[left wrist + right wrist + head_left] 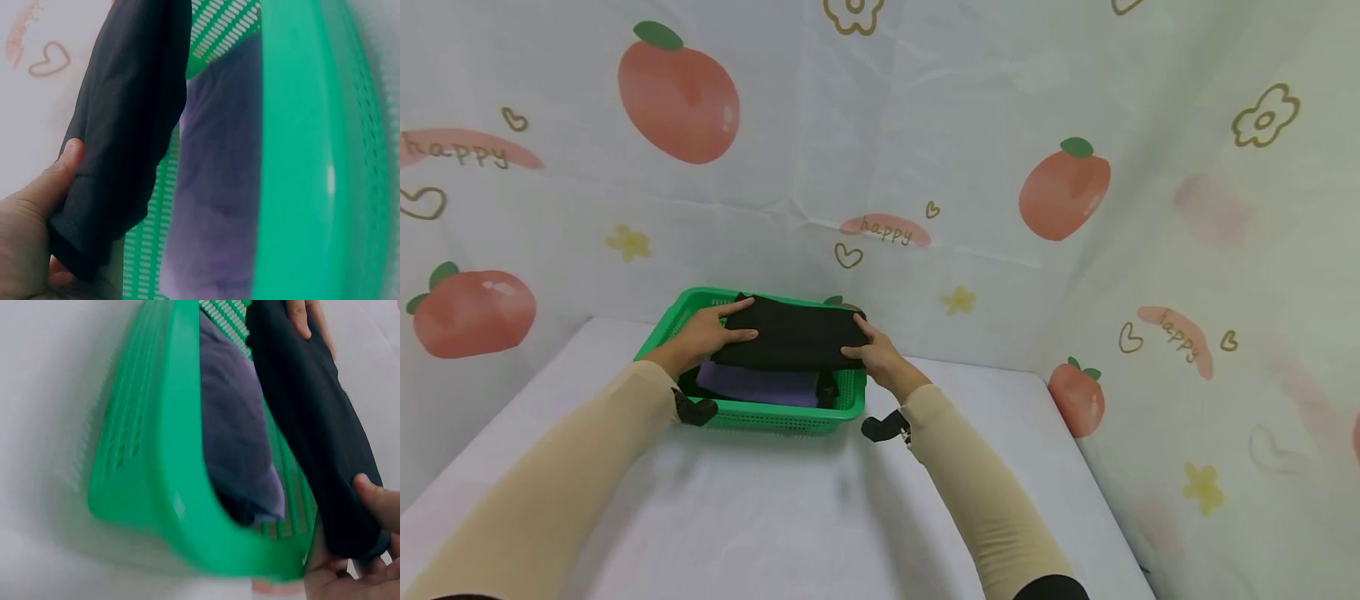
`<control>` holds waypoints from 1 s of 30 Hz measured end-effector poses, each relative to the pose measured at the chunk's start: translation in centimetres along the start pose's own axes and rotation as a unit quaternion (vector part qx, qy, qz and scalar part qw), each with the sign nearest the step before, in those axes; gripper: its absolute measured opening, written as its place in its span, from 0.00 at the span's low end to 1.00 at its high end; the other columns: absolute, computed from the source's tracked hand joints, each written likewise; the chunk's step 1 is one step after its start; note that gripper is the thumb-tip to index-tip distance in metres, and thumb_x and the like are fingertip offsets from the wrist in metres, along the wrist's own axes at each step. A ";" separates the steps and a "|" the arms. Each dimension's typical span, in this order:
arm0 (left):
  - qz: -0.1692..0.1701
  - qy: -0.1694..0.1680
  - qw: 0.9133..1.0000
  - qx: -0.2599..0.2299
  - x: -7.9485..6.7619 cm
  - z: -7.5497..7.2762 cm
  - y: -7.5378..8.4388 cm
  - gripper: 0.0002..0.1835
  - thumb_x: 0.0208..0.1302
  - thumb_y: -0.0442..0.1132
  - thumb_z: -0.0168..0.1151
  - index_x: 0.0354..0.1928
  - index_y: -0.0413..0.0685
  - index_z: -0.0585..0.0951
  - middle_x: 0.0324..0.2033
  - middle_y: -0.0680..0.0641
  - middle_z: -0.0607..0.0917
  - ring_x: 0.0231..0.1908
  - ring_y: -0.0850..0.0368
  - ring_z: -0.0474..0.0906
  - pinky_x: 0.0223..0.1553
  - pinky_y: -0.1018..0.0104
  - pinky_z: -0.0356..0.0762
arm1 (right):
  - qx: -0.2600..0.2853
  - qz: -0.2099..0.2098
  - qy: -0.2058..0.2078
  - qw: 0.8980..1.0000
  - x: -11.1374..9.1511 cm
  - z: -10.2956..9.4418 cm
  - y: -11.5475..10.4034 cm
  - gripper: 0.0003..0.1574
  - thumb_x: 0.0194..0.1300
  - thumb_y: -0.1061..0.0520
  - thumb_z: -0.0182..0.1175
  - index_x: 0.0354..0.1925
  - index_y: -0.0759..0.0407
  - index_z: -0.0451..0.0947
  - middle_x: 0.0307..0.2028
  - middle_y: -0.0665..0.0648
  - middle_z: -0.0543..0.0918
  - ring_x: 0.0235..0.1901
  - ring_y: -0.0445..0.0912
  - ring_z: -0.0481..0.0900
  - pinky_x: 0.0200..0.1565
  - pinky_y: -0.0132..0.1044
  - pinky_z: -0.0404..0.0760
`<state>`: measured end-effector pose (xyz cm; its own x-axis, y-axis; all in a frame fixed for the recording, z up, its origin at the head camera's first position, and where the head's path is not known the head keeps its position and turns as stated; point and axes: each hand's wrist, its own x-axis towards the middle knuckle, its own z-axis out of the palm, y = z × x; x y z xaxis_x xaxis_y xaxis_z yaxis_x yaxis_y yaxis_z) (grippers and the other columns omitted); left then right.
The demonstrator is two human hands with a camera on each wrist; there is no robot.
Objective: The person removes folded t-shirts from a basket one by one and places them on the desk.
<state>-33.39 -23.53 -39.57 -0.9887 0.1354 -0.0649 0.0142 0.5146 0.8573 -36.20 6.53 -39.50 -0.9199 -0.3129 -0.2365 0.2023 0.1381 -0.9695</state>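
Note:
A folded black cloth (797, 335) spans the space between both hands, over the back part of a green plastic basket (775, 417). My left hand (707, 335) grips its left end, thumb on the near face in the left wrist view. At the other end, my right hand (880, 354) pinches the cloth between thumb and fingers. Inside the basket, toward its front side, lies a folded purple cloth (758, 385), with some dark fabric (232, 503) beside and under it. The black cloth hides the basket's back portion in the head view.
The basket stands on a white-covered table (760, 517), near its back edge. Behind and to the right hangs a pale curtain (880, 125) printed with peaches, hearts and flowers. Black straps (887, 426) hang at both wrists.

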 end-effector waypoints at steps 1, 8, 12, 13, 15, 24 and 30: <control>0.001 0.001 1.000 -0.001 0.2 0.2 0.2 0.43 0.68 0.47 0.64 0.78 0.58 0.52 0.76 0.32 0.39 0.74 0.29 0.39 0.67 0.35 0.56 | 0.006 -0.001 -0.004 1.000 -0.1 -0.4 0.1 0.51 0.68 0.70 0.57 0.78 0.39 0.49 0.78 0.59 0.46 0.72 0.56 0.60 0.70 0.54 0.61; 0.017 -0.007 1.000 0.013 1.3 1.8 1.1 0.41 0.69 0.46 0.63 0.78 0.59 0.54 0.76 0.31 0.46 0.59 0.35 0.74 0.57 0.47 0.74 | 0.031 0.002 -0.015 0.999 -0.4 -2.9 0.7 0.51 0.68 0.72 0.55 0.78 0.42 0.47 0.77 0.60 0.48 0.73 0.57 0.58 0.70 0.52 0.62; 0.022 -0.014 1.000 0.009 1.7 3.1 1.6 0.40 0.69 0.45 0.63 0.78 0.57 0.54 0.75 0.30 0.48 0.58 0.36 0.75 0.54 0.51 0.77 | 0.032 0.003 -0.013 0.999 -0.6 -4.1 1.3 0.51 0.69 0.72 0.54 0.78 0.43 0.46 0.77 0.61 0.47 0.73 0.57 0.58 0.70 0.53 0.61; 0.020 -0.016 1.000 0.006 1.8 3.4 1.7 0.40 0.69 0.44 0.62 0.78 0.58 0.54 0.75 0.30 0.48 0.61 0.35 0.73 0.55 0.51 0.77 | 0.032 0.004 -0.014 0.999 -0.7 -4.4 1.4 0.51 0.69 0.72 0.54 0.79 0.43 0.46 0.77 0.61 0.47 0.73 0.57 0.58 0.70 0.53 0.60; 0.016 -0.017 1.000 0.009 2.1 3.9 1.8 0.40 0.69 0.45 0.62 0.78 0.58 0.54 0.75 0.30 0.49 0.62 0.34 0.71 0.56 0.49 0.76 | 0.028 0.003 -0.016 0.999 -0.9 -5.1 1.6 0.50 0.70 0.72 0.53 0.79 0.43 0.45 0.77 0.62 0.47 0.73 0.57 0.58 0.70 0.54 0.60; 0.005 -0.022 1.000 -0.017 3.2 6.5 3.2 0.39 0.69 0.44 0.63 0.77 0.60 0.55 0.75 0.30 0.49 0.52 0.38 0.80 0.48 0.57 0.79 | 0.019 0.002 -0.023 1.000 -1.6 -8.2 2.2 0.49 0.71 0.71 0.51 0.79 0.43 0.43 0.78 0.60 0.41 0.75 0.57 0.53 0.72 0.55 0.54; -0.001 -0.023 0.999 -0.025 4.0 7.6 4.1 0.39 0.68 0.44 0.64 0.77 0.61 0.57 0.75 0.31 0.50 0.44 0.49 0.84 0.40 0.67 0.78 | 0.024 0.001 -0.026 0.999 -2.0 -9.8 2.4 0.50 0.72 0.71 0.50 0.79 0.42 0.41 0.78 0.61 0.39 0.75 0.58 0.52 0.72 0.56 0.53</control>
<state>-36.12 -14.45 -40.23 -0.9809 0.1727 -0.0893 0.0029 0.4721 0.8815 -37.20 16.68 -40.72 -0.9006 -0.3619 -0.2407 0.2215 0.0945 -0.9706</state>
